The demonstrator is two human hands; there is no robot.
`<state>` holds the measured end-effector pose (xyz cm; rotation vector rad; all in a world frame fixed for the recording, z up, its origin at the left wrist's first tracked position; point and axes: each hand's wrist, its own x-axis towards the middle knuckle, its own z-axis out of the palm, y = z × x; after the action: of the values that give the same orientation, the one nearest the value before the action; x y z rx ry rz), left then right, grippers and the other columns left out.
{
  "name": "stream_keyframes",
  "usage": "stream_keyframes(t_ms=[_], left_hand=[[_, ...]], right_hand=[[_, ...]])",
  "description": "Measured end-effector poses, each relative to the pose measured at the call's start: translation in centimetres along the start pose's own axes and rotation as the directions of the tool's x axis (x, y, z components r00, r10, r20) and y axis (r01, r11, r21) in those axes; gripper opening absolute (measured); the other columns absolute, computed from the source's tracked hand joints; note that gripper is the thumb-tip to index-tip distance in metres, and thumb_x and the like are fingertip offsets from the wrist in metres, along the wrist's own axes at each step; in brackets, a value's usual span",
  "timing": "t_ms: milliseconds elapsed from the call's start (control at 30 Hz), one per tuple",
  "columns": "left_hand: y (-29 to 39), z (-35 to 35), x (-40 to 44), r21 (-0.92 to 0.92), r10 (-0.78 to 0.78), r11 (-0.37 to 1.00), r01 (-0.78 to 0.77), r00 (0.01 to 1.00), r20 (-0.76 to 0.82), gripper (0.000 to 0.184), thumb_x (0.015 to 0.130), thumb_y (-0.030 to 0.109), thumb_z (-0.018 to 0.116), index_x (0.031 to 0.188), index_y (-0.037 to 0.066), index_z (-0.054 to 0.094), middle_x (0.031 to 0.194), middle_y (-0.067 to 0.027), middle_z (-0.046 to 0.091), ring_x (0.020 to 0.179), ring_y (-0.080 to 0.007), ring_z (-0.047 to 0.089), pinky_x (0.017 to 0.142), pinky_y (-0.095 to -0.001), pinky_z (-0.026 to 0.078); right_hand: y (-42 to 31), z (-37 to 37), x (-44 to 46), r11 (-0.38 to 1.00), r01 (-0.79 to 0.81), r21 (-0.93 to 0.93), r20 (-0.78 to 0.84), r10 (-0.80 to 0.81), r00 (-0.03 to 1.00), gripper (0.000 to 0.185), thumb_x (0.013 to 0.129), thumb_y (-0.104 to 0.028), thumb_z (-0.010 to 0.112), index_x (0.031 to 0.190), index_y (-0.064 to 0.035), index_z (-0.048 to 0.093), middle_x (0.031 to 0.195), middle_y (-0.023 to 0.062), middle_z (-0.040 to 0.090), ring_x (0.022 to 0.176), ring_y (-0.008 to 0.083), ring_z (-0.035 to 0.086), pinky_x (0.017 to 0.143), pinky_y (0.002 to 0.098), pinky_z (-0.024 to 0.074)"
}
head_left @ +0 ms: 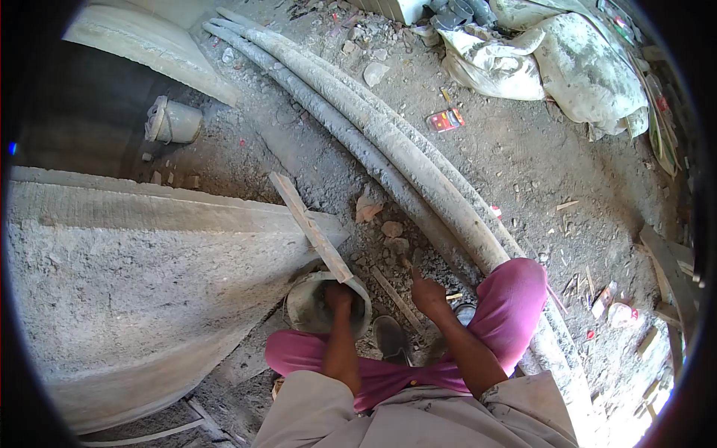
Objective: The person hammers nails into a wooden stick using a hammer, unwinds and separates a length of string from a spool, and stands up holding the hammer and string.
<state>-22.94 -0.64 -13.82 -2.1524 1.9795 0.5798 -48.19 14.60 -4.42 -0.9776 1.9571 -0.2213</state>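
My left hand [338,296] reaches down inside a pale, cement-smeared bucket [305,308] that stands between my knees. The bucket's shadowed inside hides the fingers, so their hold cannot be made out. A long strip of wood [312,228] leans with its lower end at the bucket's rim, just above my left hand. To the right, over the ground by my right knee, my right hand [430,296] is closed. A thin, dark shape sticks up from it, too small to name. A narrow wooden stick [396,297] lies on the ground between bucket and right hand.
A large concrete slab [149,276] fills the left side. Long, cement-caked poles [388,157] run diagonally past my right leg. A second bucket [181,123] lies farther off at the left. Whitish sacks [582,63] are heaped at the upper right. Rubble and a red packet [447,119] litter the ground.
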Motion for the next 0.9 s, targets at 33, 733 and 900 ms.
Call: stream_keyframes(t_ms=[33,733,900], left_hand=[[-1.2,0.9,0.4,0.005,-0.002,1.000,0.002,1.000,-0.001,0.036,0.086,0.032,0.061,0.109,0.005,0.064,0.109,-0.0151,0.066,0.100,-0.0314,0.066,0.081,-0.0447,0.051],[24.4,-35.7,-7.6,-0.131,0.823,0.562,-0.817,0.567,-0.007,0.033,0.090,0.013,0.061,0.123,0.010,0.061,0.103,-0.0125,0.067,0.090,-0.0186,0.062,0.079,-0.0320,0.048],[26.4,-32.5,2.1,0.060,0.682,0.650,-0.757,0.617,0.393,0.026,0.086,0.001,0.062,0.112,0.004,0.063,0.098,-0.0078,0.068,0.091,-0.0152,0.062,0.083,-0.0289,0.048]], right_hand=[[0.1,0.1,0.1,1.000,0.010,0.009,-0.026,-0.010,1.000,0.050,0.089,-0.014,0.042,0.138,-0.0056,0.038,0.091,0.0262,0.067,0.086,0.0444,0.066,0.078,0.0539,0.0507],[-0.4,-1.2,-0.5,0.997,0.060,0.053,-0.028,-0.059,0.998,0.047,0.086,-0.006,0.048,0.133,-0.0035,0.044,0.098,0.0221,0.068,0.090,0.0378,0.068,0.077,0.0490,0.0534],[-0.6,-2.5,-1.3,0.992,0.031,0.121,0.011,-0.033,0.999,0.046,0.089,-0.011,0.047,0.134,-0.0032,0.042,0.099,0.0230,0.068,0.093,0.0399,0.067,0.080,0.0502,0.0518]])
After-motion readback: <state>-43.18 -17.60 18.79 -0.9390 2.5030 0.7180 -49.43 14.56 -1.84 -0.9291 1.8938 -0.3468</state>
